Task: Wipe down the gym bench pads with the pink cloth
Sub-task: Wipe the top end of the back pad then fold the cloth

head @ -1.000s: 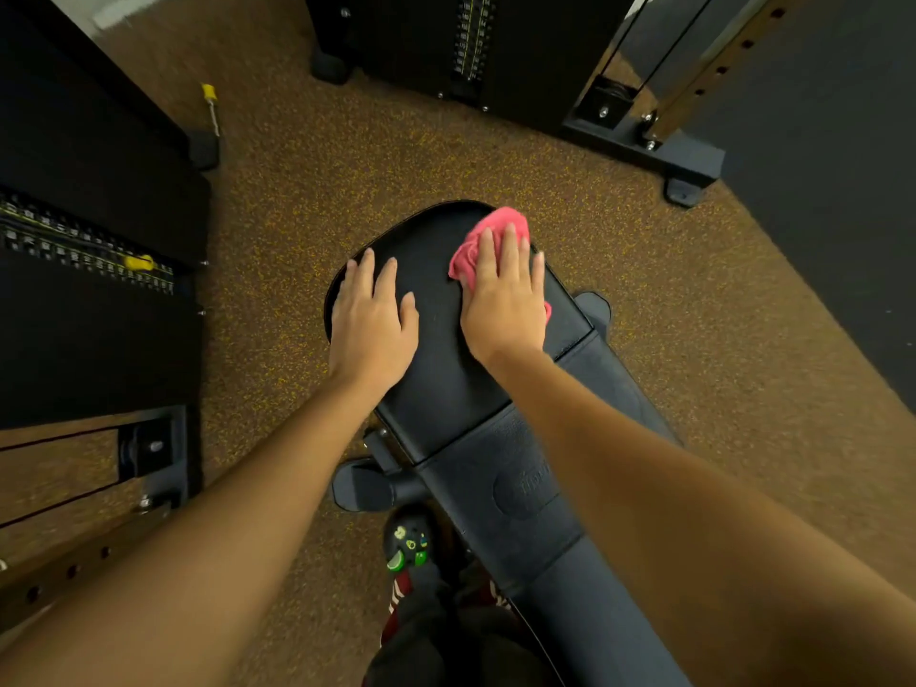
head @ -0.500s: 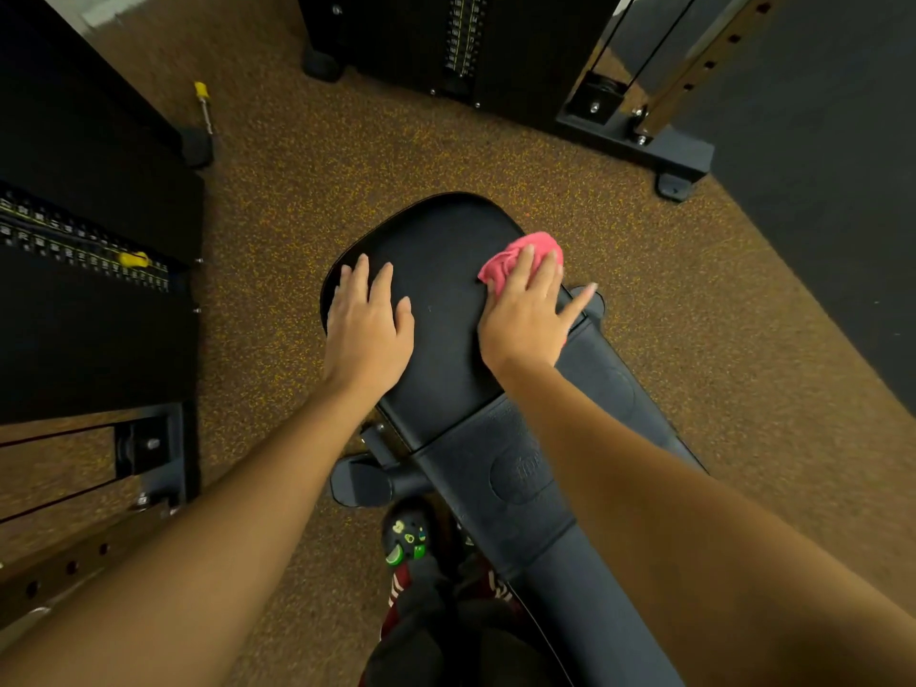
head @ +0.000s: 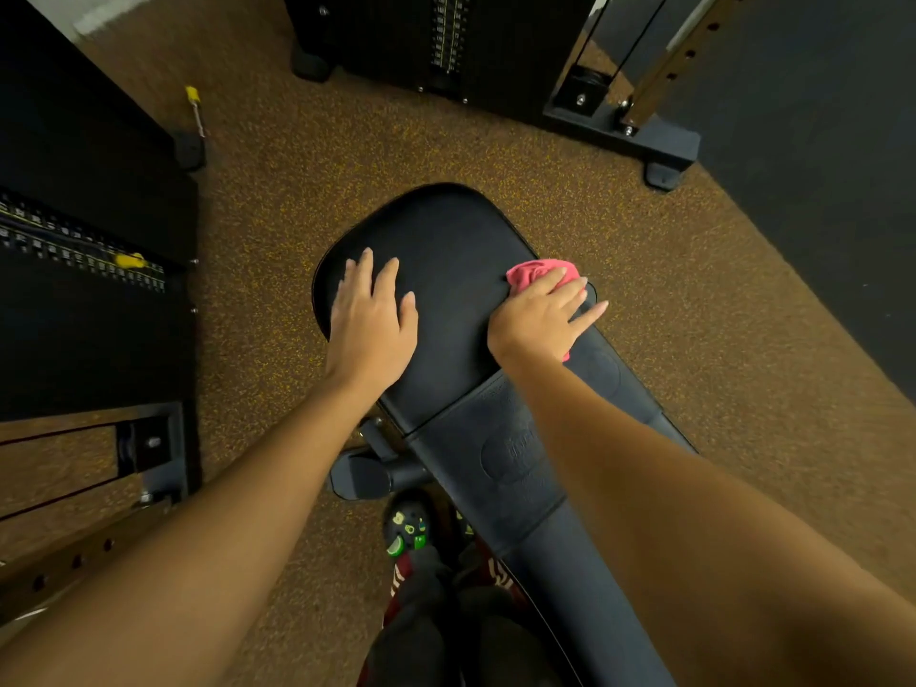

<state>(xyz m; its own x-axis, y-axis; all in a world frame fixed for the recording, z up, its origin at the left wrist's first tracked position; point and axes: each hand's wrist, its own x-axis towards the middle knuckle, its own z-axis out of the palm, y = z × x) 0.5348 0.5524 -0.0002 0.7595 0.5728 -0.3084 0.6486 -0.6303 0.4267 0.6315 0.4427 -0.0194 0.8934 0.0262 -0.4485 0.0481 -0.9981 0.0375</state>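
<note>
— So, where was the pink cloth [head: 538, 272]?
— At the right edge of the seat pad [head: 446, 240], bunched under the right hand [head: 540, 322]. The fingers lay spread and fairly straight over it, pressing it down rather than curling round it. A bit of pink stuck out below the palm too.
— And the other of the hands?
— The left hand [head: 372, 319] rested flat on the left part of the same pad, fingers straight, holding nothing.
— What stood around the surface [head: 570, 587]?
— Close quarters. A weight stack [head: 446, 37] stood beyond the far end of the seat pad, with a strip of speckled floor [head: 297, 166] between. Its frame foot [head: 659, 141] reached out on the far right, beside a dark mat [head: 818, 141]. Another machine [head: 74, 314] ran along the left, a yellow pin [head: 130, 260] in its plates, well apart from the pad.
— What lay in the way?
— The right forearm crossed over the back pad [head: 515, 463] and hid part of it. Below, a shoe [head: 406, 528] with green charms stood on the floor, just beside the crossbar [head: 367, 480].
</note>
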